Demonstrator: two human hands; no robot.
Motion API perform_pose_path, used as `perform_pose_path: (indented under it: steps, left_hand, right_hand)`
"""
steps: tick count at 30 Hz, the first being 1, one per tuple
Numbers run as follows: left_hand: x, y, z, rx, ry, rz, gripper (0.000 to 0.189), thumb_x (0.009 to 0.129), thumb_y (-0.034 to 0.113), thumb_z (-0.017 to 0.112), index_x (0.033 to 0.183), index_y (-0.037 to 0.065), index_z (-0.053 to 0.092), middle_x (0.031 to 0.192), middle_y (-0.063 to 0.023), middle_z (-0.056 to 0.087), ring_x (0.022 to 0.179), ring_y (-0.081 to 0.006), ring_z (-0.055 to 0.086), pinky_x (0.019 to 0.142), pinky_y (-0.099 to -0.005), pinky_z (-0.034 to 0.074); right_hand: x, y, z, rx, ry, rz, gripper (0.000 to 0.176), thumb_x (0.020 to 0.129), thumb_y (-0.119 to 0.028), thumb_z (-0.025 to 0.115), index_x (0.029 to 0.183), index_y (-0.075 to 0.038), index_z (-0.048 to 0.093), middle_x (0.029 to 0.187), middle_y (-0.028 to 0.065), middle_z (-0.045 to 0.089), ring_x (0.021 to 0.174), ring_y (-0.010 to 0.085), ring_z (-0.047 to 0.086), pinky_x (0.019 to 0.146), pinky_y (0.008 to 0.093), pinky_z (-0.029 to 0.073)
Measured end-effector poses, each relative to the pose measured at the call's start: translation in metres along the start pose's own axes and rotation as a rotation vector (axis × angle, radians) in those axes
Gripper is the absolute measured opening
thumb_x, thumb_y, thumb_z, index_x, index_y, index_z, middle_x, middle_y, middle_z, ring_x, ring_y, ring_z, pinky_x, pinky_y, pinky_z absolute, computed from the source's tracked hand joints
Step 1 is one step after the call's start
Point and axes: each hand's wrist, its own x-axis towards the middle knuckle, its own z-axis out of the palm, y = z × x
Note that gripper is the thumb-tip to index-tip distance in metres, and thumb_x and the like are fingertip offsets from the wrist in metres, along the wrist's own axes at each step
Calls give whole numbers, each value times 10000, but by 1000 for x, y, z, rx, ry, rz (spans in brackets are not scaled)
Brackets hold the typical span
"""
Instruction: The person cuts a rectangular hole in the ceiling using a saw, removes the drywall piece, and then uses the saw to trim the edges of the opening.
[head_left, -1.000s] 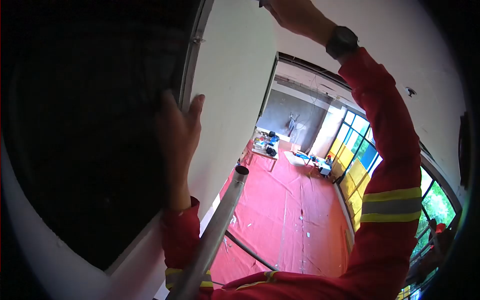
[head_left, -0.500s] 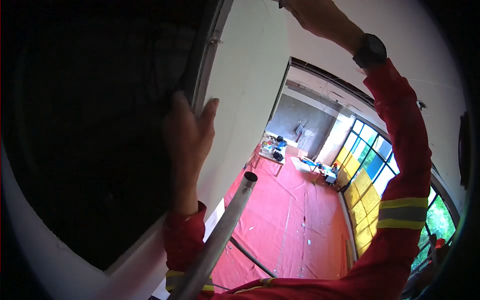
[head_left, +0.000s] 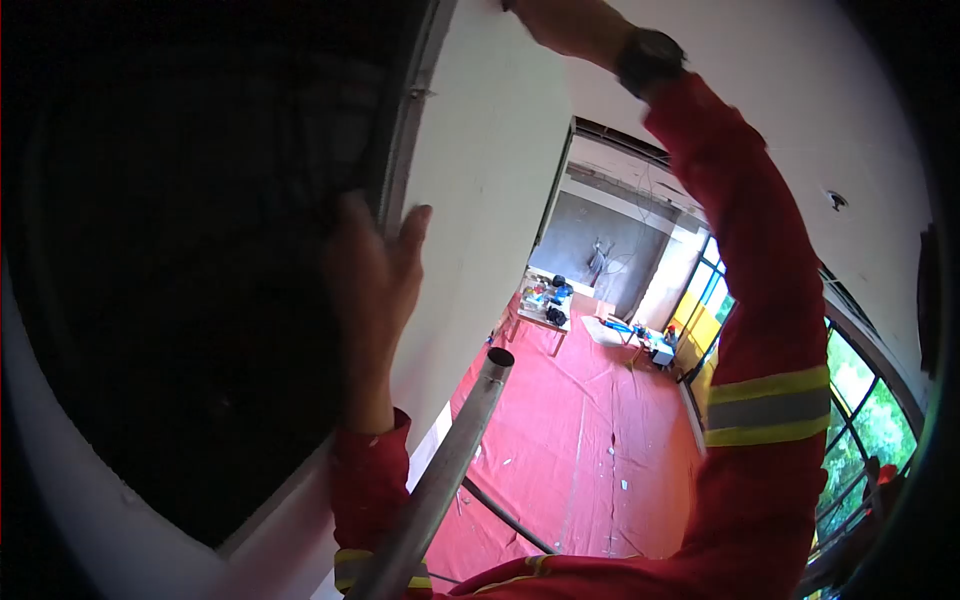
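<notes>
My left hand (head_left: 375,270) is raised at the edge of a dark opening (head_left: 220,250), beside a metal edge strip (head_left: 400,140). Its thumb stands apart on the pale panel (head_left: 490,150) side, while the fingers stretch up into shadow and are blurred. Overhead, my right hand (head_left: 570,28) reaches to the top of the pale panel, a watch on its wrist. Its fingers bend together around a small dark thing at the frame's top edge, too cut off to make out. A metal pole (head_left: 450,450) slants up past my left sleeve.
Below lies a floor covered in red sheeting (head_left: 550,450). Tables (head_left: 543,310) with tools and bags stand at the far end. Windows (head_left: 870,430) line the right side, and a small round fitting (head_left: 836,201) sits on the white ceiling. A dark bar (head_left: 510,515) crosses under the pole.
My right hand and arm have moved left along the top of the panel. The left hand stays at the opening's edge, slightly lower.
</notes>
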Motion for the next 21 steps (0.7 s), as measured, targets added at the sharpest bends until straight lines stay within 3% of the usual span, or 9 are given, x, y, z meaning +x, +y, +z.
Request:
perform_pose_path:
  steps: [1,4,7,8,9,11,14,17,21]
  left_hand:
    - [-2,-2,2,8,12,14,556,900,462,697,1024,-63,563,814,-234,649,724,-326,670,658,-423,523]
    - [-3,1,7,-14,20,9,565,912,470,679,1045,-67,561,840,-236,655,746,-325,681,662,-416,526]
    - [-5,-4,5,-15,12,15,571,921,474,667,1060,-69,560,867,-238,660,770,-331,688,669,-414,527]
    - [-4,-3,7,-31,24,20,572,923,475,664,1065,-70,559,876,-239,661,778,-335,689,672,-414,527]
    - [-3,-1,8,-48,26,24,575,922,476,664,1068,-70,559,882,-241,662,786,-335,691,681,-413,532]
    - [-4,-3,4,-62,20,24,580,920,479,664,1075,-70,559,894,-245,665,802,-337,695,697,-412,542]
    - [-1,7,0,31,41,46,478,874,342,737,1026,-70,547,798,-289,625,783,-469,650,624,-468,501]
    - [-4,-2,7,22,68,68,471,872,350,737,988,-66,549,785,-279,616,750,-459,644,613,-468,493]
    - [-3,10,-2,-19,-25,-64,512,866,374,740,1014,-78,550,818,-290,629,779,-462,652,626,-454,506]
  right_hand:
    - [-8,-8,-14,105,-107,74,254,1017,-150,433,1017,34,609,717,193,661,642,339,682,554,466,545]
    - [-49,2,-45,-36,-160,74,260,1024,-143,421,1047,43,600,704,185,655,600,326,666,529,456,530]
    - [-30,7,-16,-172,-26,-73,271,1033,-156,421,1082,48,593,695,176,650,574,328,651,510,455,519]
    - [-18,-3,-15,65,-94,34,257,1028,-147,432,1070,49,593,689,177,644,567,317,646,504,450,518]
    - [-9,-9,-12,-69,9,-29,262,1032,-159,437,1071,48,594,684,182,635,560,296,641,496,446,511]
    - [-15,-4,-19,82,-116,52,256,1033,-172,453,1061,40,593,697,189,636,582,292,643,514,448,508]
    - [-47,3,-42,-78,-113,41,244,1028,-183,476,1051,30,591,724,193,647,614,303,649,543,449,518]
    - [-40,6,-41,-54,-67,107,229,1020,-180,489,1046,24,590,745,192,656,652,322,659,569,449,530]
    - [-50,7,-39,-39,49,-83,232,1011,-168,485,1001,32,600,726,199,666,662,374,675,575,475,543]
